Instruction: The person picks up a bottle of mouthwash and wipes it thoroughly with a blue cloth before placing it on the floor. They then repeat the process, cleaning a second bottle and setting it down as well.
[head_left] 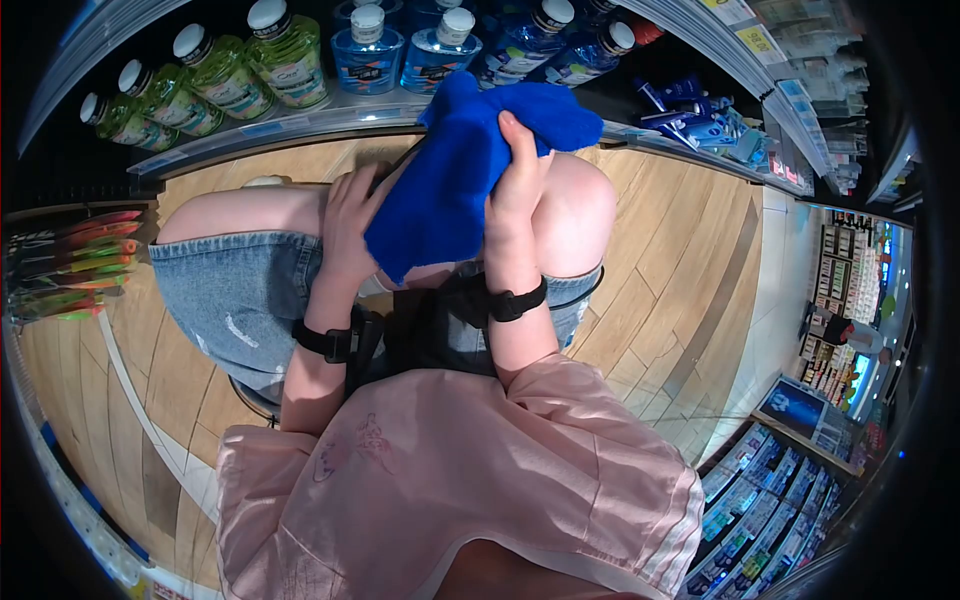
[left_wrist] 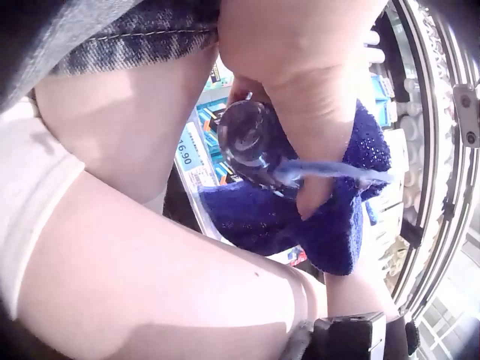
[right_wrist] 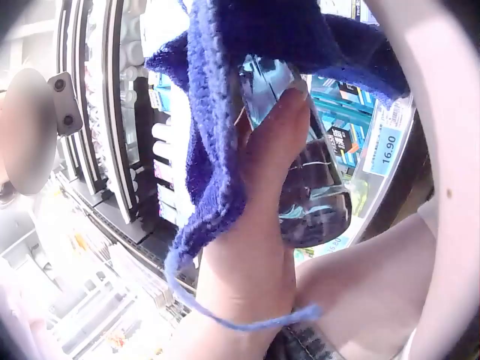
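A bright blue cloth (head_left: 440,180) hangs over the person's knees in the head view. My right hand (head_left: 514,185) grips it, thumb laid on top, fingers under the fabric. My left hand (head_left: 350,220) is by the cloth's left side, thumb hidden from above. In the right wrist view the left hand (right_wrist: 255,202) holds a clear mouthwash bottle (right_wrist: 321,206), thumb along its side. The cloth (right_wrist: 277,30) drapes over the bottle's upper part and hides the right hand there. The bottle's base (left_wrist: 246,139) shows in the left wrist view. A pale blue strip (left_wrist: 330,171) trails from the cloth.
Green mouthwash bottles (head_left: 290,70) and blue mouthwash bottles (head_left: 367,60) line the shelf ahead. Blue tubes (head_left: 700,125) lie in the shelf on the right. Colourful packets (head_left: 80,260) hang at left. Wooden floor (head_left: 680,240) surrounds the squatting person. A price tag (right_wrist: 388,150) edges the shelf.
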